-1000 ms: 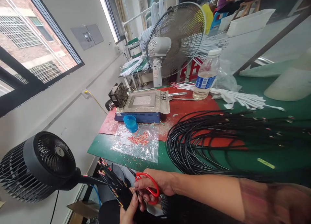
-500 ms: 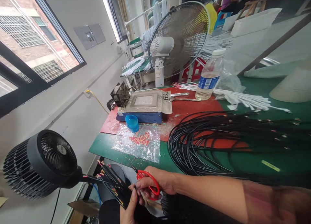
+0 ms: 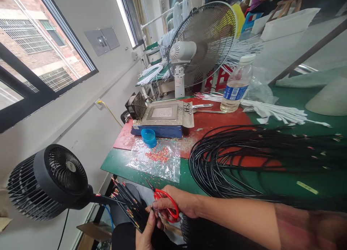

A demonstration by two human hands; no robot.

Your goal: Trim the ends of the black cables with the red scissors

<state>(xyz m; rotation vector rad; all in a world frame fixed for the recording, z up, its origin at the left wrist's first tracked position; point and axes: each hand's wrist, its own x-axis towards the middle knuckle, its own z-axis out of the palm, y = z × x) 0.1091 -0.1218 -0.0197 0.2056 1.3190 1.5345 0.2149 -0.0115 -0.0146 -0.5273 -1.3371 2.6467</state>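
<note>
Below the table's front edge, my left hand (image 3: 146,230) is closed round a bundle of black cables (image 3: 128,203), whose stripped ends show red, yellow and copper-coloured wires and point up to the left. My right hand (image 3: 170,203) carries red-handled scissors (image 3: 173,206) with their dark blades pointing up and left. Its thumb and fingertips meet my left fingertips at the cables; what they pinch there is too small to make out. Further black cables (image 3: 184,226) hang under my right wrist.
A black fan (image 3: 65,177) stands left of the bundle. On the green table (image 3: 114,159) lie a plastic bag (image 3: 170,170) with wire scraps, a blue cup (image 3: 149,138), a blue-sided heating device (image 3: 159,131), coiled black cables (image 3: 206,170) and a bottle (image 3: 235,91). A white fan (image 3: 183,53) stands behind.
The whole view has shifted slightly, so things appear a little further right. Both hands keep nearly the same pose at the cables, with the scissors still in the right hand.
</note>
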